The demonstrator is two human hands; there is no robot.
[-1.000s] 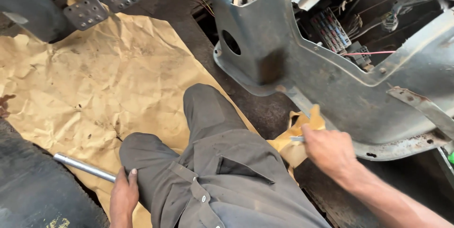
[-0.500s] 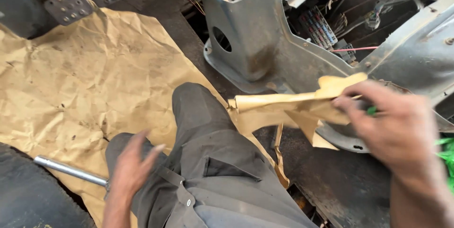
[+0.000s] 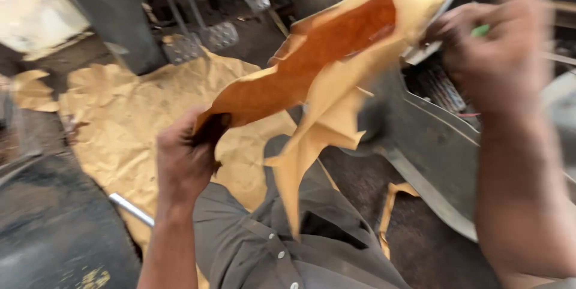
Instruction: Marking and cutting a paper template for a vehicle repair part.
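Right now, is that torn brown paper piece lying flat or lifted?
Lifted: the torn brown paper piece hangs stretched between left hand and right hand.

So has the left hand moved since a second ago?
Yes. The left hand has come up off the floor beside the metal rod and now grips the torn brown paper.

Inside a stripped vehicle cab, likely a repair workshop. Metal foot pedals [image 3: 204, 37] at far left over a bare dirty floor [image 3: 420, 247]. Crumpled brown paper [image 3: 132, 115] spread as floor cover. Grey bare-metal panel [image 3: 432, 151] on the right with exposed wires [image 3: 450, 94] behind it. Steel rod [image 3: 129, 208] lies near left.
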